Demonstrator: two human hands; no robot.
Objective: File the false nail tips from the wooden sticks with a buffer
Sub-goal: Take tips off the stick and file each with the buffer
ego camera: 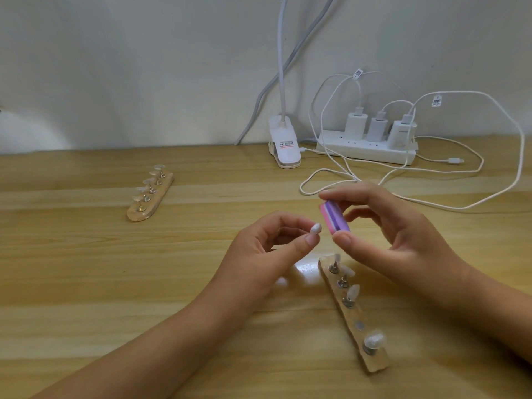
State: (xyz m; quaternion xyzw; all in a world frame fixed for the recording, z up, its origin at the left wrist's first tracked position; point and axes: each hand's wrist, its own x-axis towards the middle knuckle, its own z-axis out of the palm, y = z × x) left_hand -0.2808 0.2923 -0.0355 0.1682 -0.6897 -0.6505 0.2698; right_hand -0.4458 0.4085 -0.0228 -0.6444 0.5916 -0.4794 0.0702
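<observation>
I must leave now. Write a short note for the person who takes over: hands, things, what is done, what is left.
Left hand: pinches one nail tip.
Right hand: holds the pink-purple buffer close to that tip; contact is unclear.
Near stick: below the hands, four tips on it, one holder bare.
Far stick: at left, tips on it.
Done: one tip taken off. How far filing has got cannot be told.
Left: file it, then the others.

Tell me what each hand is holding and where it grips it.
Left hand: a false nail tip, pinched at its lower end. Right hand: the buffer, fingers gripping its two ends.
</observation>
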